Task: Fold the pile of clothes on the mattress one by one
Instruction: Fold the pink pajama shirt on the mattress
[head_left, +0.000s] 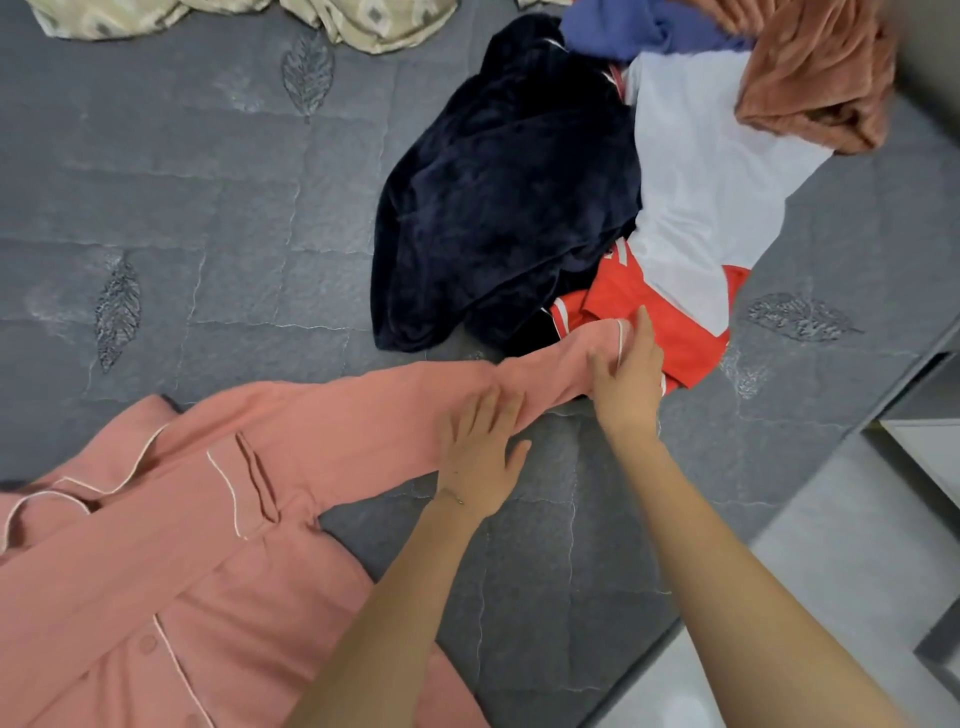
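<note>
A salmon-pink pyjama shirt (208, 545) with white piping lies spread on the grey quilted mattress (208, 218) at the lower left. Its sleeve stretches out to the right toward the pile. My right hand (631, 371) pinches the cuff of that sleeve at its white-trimmed end. My left hand (480, 457) lies flat on the sleeve a little nearer the body, fingers straight. The pile sits beyond my hands: a dark navy fleece garment (498, 208), a white and red garment (696, 208), a blue garment (623, 26) and a rust-brown fleece (826, 67).
A beige patterned cloth (337, 21) lies at the far edge of the mattress. The mattress edge runs diagonally at the right, with pale floor (831, 571) and grey furniture (930, 415) beyond it.
</note>
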